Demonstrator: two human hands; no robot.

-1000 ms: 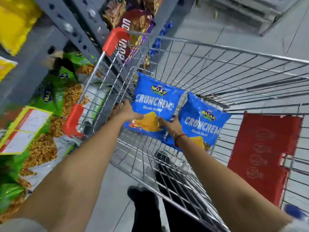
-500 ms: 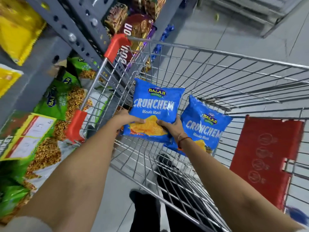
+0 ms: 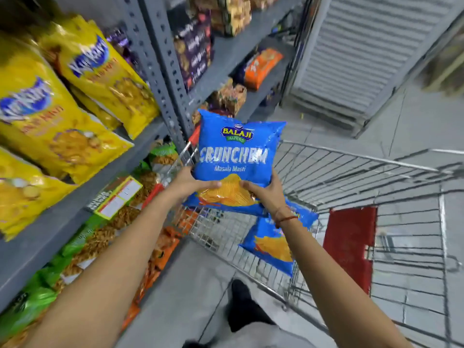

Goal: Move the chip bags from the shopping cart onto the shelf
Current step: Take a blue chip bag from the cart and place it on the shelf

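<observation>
A blue Crunchem chip bag [image 3: 237, 156] is held upright above the wire shopping cart [image 3: 351, 177]. My left hand [image 3: 190, 183] grips its lower left corner and my right hand [image 3: 266, 192] grips its lower right corner. A second blue chip bag [image 3: 271, 244] leans inside the cart below my right wrist, partly hidden by my arm. The grey metal shelf [image 3: 82, 194] runs along the left, close to the lifted bag.
Yellow snack bags [image 3: 75, 96] fill the upper shelf at left; green and orange packs [image 3: 82, 247] sit on the lower one. The cart's red seat flap [image 3: 349, 247] is at right. A grey shutter [image 3: 364, 54] stands behind. My dark shoe [image 3: 241, 295] is on the floor.
Both hands have lifted the blue bag up out of the cart, and my view has swung upward toward the shelf. The second bag stays in the cart.
</observation>
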